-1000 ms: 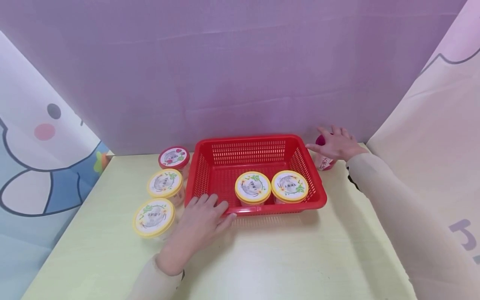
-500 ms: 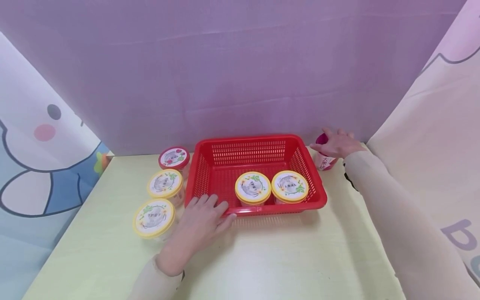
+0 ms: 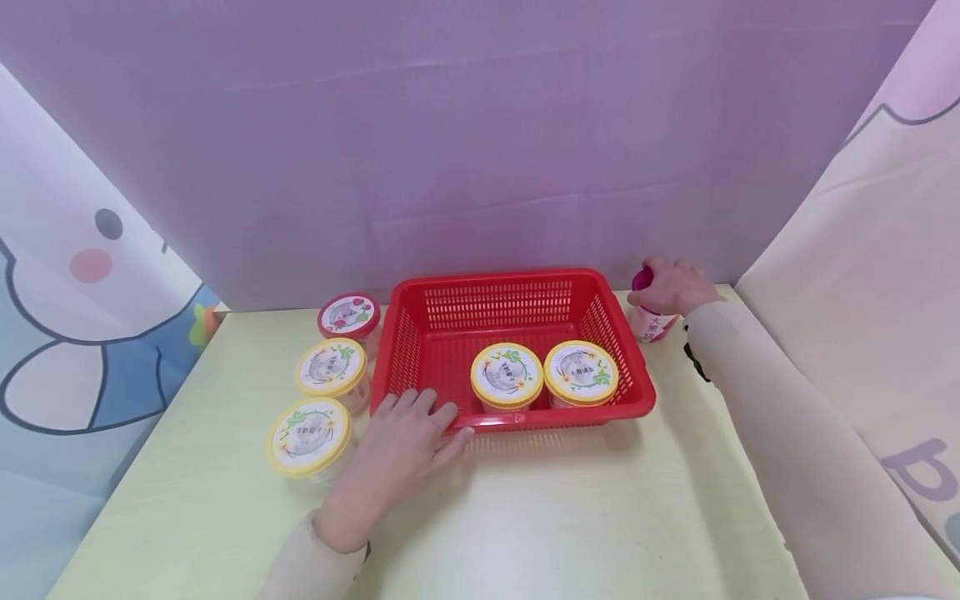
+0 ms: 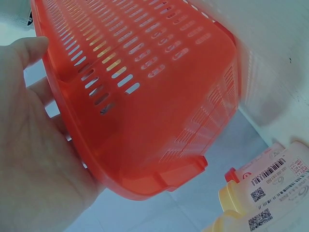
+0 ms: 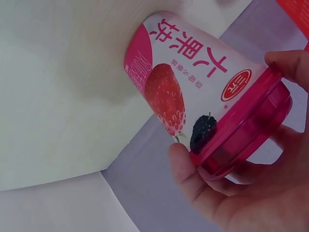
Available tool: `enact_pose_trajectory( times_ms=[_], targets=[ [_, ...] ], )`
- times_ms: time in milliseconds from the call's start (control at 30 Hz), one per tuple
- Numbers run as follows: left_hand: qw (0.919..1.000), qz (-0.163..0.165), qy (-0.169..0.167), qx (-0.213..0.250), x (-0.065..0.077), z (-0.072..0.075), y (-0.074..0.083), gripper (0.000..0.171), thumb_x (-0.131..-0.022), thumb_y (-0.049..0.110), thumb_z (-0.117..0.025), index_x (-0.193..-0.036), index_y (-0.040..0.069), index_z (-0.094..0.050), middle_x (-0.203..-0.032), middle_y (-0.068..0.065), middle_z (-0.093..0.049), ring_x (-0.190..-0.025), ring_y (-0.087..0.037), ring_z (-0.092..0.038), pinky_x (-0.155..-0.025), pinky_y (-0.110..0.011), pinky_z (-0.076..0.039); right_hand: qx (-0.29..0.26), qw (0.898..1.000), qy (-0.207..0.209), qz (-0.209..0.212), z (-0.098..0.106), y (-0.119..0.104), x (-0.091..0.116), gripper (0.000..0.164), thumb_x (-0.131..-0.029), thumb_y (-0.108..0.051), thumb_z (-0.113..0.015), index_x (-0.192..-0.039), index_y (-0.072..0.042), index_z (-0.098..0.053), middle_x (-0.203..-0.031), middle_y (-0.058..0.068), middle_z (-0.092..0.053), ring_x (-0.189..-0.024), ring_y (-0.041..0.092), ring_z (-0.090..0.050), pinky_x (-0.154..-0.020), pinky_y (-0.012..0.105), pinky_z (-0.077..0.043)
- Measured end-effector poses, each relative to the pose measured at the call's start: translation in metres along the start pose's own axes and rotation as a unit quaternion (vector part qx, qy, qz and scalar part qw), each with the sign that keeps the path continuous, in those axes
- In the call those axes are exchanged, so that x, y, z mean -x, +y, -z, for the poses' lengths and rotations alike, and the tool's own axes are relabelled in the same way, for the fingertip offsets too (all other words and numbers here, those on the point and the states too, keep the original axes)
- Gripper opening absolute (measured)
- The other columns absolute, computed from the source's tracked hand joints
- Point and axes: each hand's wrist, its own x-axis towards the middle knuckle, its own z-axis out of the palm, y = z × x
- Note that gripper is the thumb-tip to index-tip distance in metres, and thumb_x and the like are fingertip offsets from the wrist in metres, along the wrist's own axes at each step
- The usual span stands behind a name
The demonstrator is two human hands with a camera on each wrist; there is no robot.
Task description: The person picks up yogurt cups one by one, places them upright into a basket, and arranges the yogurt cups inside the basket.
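Observation:
At the back right of the head view, my right hand [image 3: 678, 286] grips a yogurt cup [image 3: 651, 323] by its top. The right wrist view shows the cup's deep pink lid [image 5: 246, 125] between thumb and fingers, with a strawberry and a blackberry printed on the white side. My left hand [image 3: 401, 450] holds the near left rim of a red plastic basket [image 3: 517, 421], fingers over the edge and thumb outside. Inside the basket, at its near right, stand two yellow-lidded tubs [image 3: 506, 375].
Left of the basket stands a row of tubs: a red-lidded tub [image 3: 348, 315] at the back and two yellow-lidded tubs [image 3: 309, 436] nearer. They sit on a pale table [image 3: 525, 525]. A purple cloth wall [image 3: 480, 150] rises behind, with printed curtains on both sides.
My right hand has come down over the yogurt cup's lid and its fingers have closed round it. The left hand, basket and tubs have stayed in place.

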Motion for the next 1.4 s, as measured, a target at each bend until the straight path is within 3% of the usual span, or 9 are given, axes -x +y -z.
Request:
enact_pose_trajectory(
  times_ms=[333,700,1133,1400],
  targets=[
    [1.0000,0.001,0.003,0.004,0.000,0.001,0.000,0.040,-0.089,0.055,-0.072,-0.110,0.021,-0.070,-0.100,-0.004,-0.066,-0.092,-0.022,-0.061,-0.086,-0.044,-0.053,0.034,0.998,-0.001,0.059,-0.001,0.004,-0.006,0.065,-0.087,-0.035,-0.070,-0.142,-0.009,-0.045,-0.127,0.026,-0.046,-0.120,0.048,-0.037,-0.088,0.064,-0.049],
    [1.0000,-0.002,-0.001,-0.003,-0.002,0.000,0.000,0.040,-0.089,0.056,-0.070,-0.111,0.022,-0.070,-0.102,-0.004,-0.066,-0.094,-0.022,-0.061,-0.087,-0.044,-0.054,0.054,0.996,0.005,0.067,-0.001,0.006,-0.006,0.068,-0.090,-0.038,-0.064,-0.148,-0.010,-0.040,-0.130,0.030,-0.043,-0.120,0.051,-0.036,-0.088,0.066,-0.049],
    [1.0000,-0.006,0.007,-0.001,-0.001,-0.001,-0.001,0.039,-0.089,0.055,-0.072,-0.108,0.021,-0.069,-0.100,-0.004,-0.067,-0.092,-0.022,-0.061,-0.085,-0.044,-0.054,0.045,0.995,0.023,0.091,0.015,0.002,0.004,0.073,-0.088,-0.037,-0.069,-0.150,-0.013,-0.040,-0.132,0.029,-0.042,-0.121,0.050,-0.035,-0.085,0.066,-0.052],
    [1.0000,-0.006,0.007,0.000,-0.001,-0.001,-0.001,0.039,-0.088,0.054,-0.072,-0.108,0.021,-0.069,-0.099,-0.004,-0.066,-0.090,-0.022,-0.060,-0.084,-0.043,-0.054,0.044,0.993,0.036,0.106,0.022,-0.005,0.007,0.067,-0.091,-0.038,-0.063,-0.150,-0.013,-0.042,-0.135,0.030,-0.041,-0.124,0.050,-0.034,-0.083,0.068,-0.051]
  ],
)
